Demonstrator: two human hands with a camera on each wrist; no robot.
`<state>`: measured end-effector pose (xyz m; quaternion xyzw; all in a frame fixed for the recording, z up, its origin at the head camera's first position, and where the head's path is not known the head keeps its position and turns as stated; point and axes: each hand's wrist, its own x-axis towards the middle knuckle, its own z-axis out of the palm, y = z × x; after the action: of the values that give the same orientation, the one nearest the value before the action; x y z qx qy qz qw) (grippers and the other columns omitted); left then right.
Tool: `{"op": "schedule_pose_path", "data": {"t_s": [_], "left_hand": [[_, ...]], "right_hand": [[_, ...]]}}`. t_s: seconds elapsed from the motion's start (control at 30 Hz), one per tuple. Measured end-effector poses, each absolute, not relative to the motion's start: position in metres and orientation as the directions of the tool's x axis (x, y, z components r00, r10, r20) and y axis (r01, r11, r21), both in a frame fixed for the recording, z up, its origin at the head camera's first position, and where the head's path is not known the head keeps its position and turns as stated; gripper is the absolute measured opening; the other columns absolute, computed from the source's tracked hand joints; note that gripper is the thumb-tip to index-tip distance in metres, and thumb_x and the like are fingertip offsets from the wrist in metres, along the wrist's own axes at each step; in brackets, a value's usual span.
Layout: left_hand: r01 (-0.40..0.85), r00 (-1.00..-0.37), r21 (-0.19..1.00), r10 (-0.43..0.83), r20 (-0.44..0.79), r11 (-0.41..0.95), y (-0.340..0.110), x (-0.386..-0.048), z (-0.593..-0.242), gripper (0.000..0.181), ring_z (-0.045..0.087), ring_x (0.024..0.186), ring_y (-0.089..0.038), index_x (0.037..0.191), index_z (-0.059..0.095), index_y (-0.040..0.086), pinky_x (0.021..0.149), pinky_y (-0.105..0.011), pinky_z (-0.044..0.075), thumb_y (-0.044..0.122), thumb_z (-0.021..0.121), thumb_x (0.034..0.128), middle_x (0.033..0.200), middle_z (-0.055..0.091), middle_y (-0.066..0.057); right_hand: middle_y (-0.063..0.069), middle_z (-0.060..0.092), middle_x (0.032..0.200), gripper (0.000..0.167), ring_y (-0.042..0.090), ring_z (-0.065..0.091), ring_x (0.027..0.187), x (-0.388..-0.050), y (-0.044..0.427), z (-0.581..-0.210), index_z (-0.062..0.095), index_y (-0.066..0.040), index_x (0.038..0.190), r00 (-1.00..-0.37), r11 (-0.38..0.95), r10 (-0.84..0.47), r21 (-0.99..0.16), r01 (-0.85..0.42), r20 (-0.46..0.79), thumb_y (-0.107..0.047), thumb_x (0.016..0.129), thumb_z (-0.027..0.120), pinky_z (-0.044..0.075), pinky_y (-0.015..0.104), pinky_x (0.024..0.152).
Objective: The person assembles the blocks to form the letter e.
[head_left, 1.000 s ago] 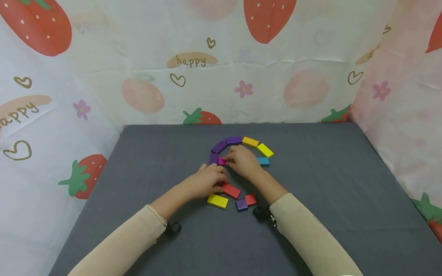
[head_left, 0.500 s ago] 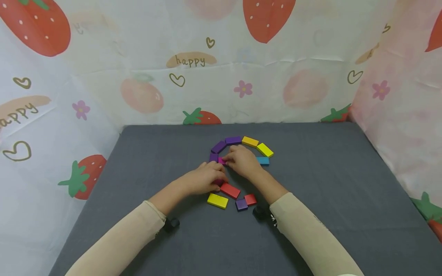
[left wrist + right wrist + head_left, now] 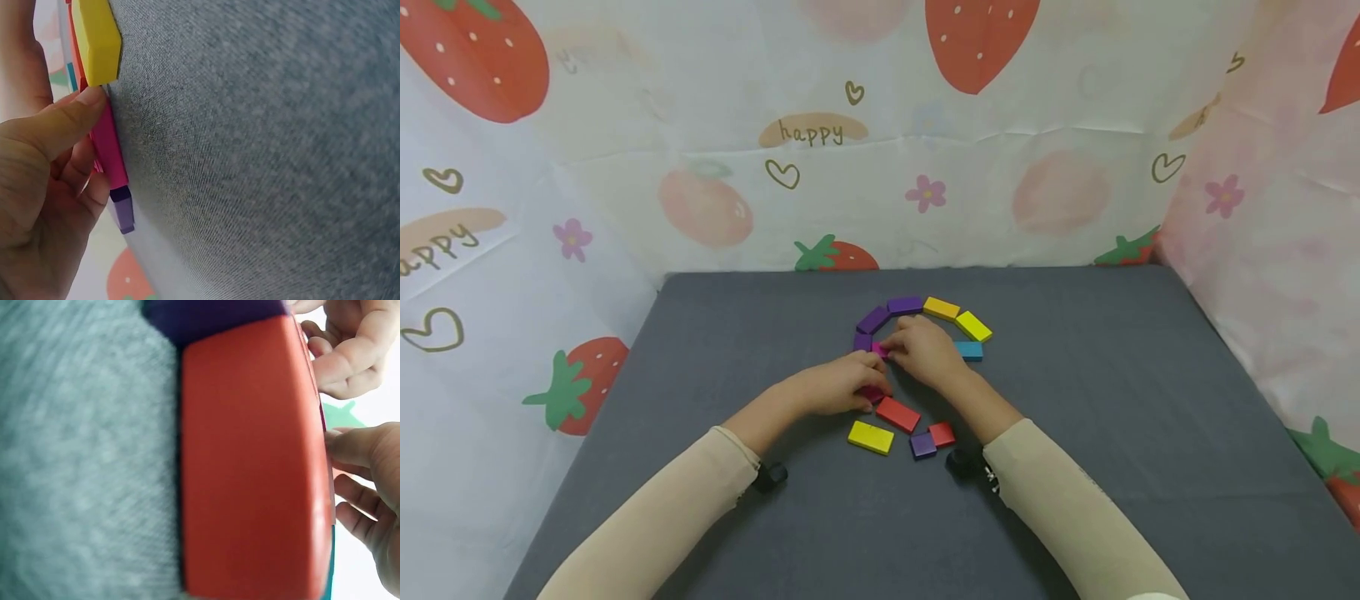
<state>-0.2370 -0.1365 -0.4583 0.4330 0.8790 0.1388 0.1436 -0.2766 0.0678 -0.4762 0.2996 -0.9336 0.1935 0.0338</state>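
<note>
My left hand (image 3: 831, 385) pinches a magenta block (image 3: 109, 153) between thumb and fingers. The block lies on the cloth, partly hidden by the fingers in the head view. My right hand (image 3: 925, 350), just beyond, has its fingertips on a small pink block (image 3: 879, 350) and pinches its end; the hand covers the rest. That pink block touches a purple block (image 3: 862, 342) in an arch, which runs on through more purple blocks (image 3: 905, 306), an orange one (image 3: 942, 308), a yellow one (image 3: 973, 326) and a blue one (image 3: 969, 351).
A red block (image 3: 898, 414) lies beside the left fingers, with a yellow block (image 3: 871, 437) nearer the person. Farther right, a short purple block (image 3: 923, 446) touches a small red block (image 3: 942, 434). Grey cloth (image 3: 1075, 500) covers the table, and a strawberry-print curtain (image 3: 850, 200) hangs behind.
My left hand has shifted slightly forward and left, and more of the magenta block shows beneath its fingers. The right hand stays in place at the pink block.
</note>
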Motion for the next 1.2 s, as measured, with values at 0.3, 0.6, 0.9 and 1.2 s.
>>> {"op": "schedule_pose_path", "data": {"t_s": [0.3, 0.6, 0.9, 1.2], "left_hand": [[0.738, -0.562, 0.378, 0.819, -0.114, 0.559, -0.138, -0.239, -0.461, 0.031, 0.048, 0.105, -0.018, 0.122, 0.074, 0.015, 0.093, -0.033, 0.046, 0.025, 0.076, 0.0937, 0.118, 0.057, -0.003], [0.743, -0.567, 0.379, 0.82, -0.084, 0.552, -0.139, -0.235, -0.461, 0.027, 0.049, 0.106, -0.019, 0.119, 0.075, 0.014, 0.094, -0.034, 0.046, 0.025, 0.076, 0.0941, 0.116, 0.058, -0.003], [0.735, -0.576, 0.381, 0.813, -0.087, 0.562, -0.138, -0.235, -0.462, 0.028, 0.047, 0.104, -0.018, 0.121, 0.074, 0.014, 0.093, -0.034, 0.045, 0.026, 0.075, 0.0952, 0.114, 0.056, -0.002], [0.731, -0.582, 0.393, 0.811, -0.066, 0.557, -0.14, -0.235, -0.466, 0.029, 0.049, 0.108, -0.018, 0.122, 0.074, 0.013, 0.096, -0.035, 0.047, 0.025, 0.074, 0.0955, 0.118, 0.057, -0.003]], "right_hand": [[0.001, 0.067, 0.1, 0.02, 0.02, 0.057, 0.095, -0.278, 0.069, -0.475, 0.08, -0.013, 0.114, -0.81, 0.725, -0.562, -0.373, -0.58, 0.168, -0.012, 0.096, 0.071, 0.052, 0.034, 0.09], [0.002, 0.069, 0.105, 0.02, 0.019, 0.063, 0.1, -0.274, 0.074, -0.469, 0.078, -0.012, 0.116, -0.811, 0.703, -0.564, -0.426, -0.57, 0.155, -0.013, 0.098, 0.069, 0.055, 0.035, 0.091], [0.002, 0.07, 0.109, 0.022, 0.019, 0.062, 0.103, -0.253, 0.082, -0.454, 0.078, -0.014, 0.118, -0.808, 0.702, -0.562, -0.416, -0.578, 0.174, -0.019, 0.097, 0.072, 0.055, 0.037, 0.092], [-0.002, 0.069, 0.108, 0.019, 0.017, 0.059, 0.102, -0.214, 0.086, -0.437, 0.079, -0.017, 0.113, -0.772, 0.649, -0.595, -0.434, -0.626, 0.225, -0.02, 0.095, 0.076, 0.054, 0.032, 0.086]]}}
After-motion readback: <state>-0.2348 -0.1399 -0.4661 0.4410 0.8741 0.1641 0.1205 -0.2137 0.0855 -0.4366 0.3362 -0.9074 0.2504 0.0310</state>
